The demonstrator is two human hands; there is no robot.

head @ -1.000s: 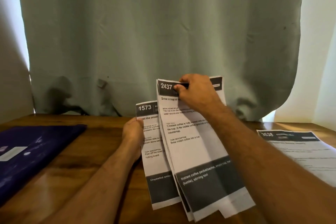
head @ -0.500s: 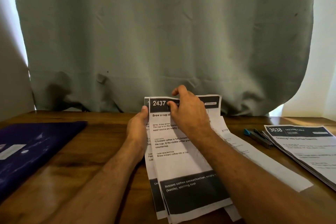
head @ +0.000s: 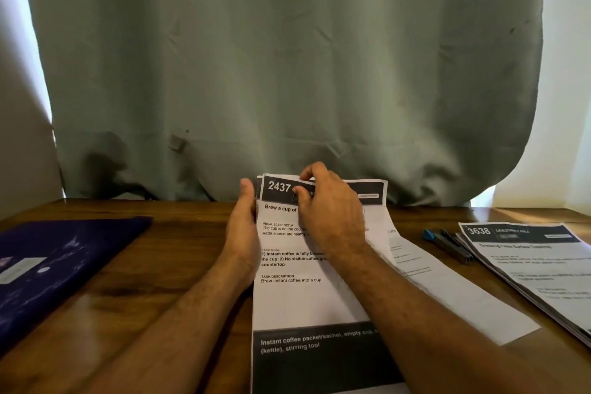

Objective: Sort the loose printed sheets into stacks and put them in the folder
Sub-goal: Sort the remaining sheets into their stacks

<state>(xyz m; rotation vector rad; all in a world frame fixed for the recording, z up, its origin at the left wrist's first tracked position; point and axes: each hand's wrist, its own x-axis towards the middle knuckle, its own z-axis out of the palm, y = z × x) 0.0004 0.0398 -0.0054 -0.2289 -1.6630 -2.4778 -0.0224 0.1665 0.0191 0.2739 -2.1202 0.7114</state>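
**Both hands square a bundle of printed sheets at the centre of the counter**

In the lower middle of the frame, a bundle of printed sheets point(head: 307, 297) is held tilted up from the wooden counter point(head: 179, 249), its top sheet headed "2437" and titled "Brew a cup of…". The left hand point(head: 241, 233) lies flat along the bundle's left edge, fingers straight and together, thumb upright beside the top corner. The right hand point(head: 326, 211) curls over the top edge, thumb on the dark header bar and forefinger hooked behind, pinching the upper sheets.

Just right of the bundle, partly under the right forearm, a loose sheet point(head: 463, 301) lies flat and slanted toward the lower right. At the right edge of the frame sits a separate stack point(head: 537, 262) headed "3638". Between that stack and the loose sheet lies a stapler point(head: 449, 245) with a blue end, touching the stack's left edge or nearly so. At the left of the frame a dark purple folder point(head: 57, 269) lies closed on the counter, well apart from the papers. A grey-green curtain point(head: 287, 73) hangs behind the counter.
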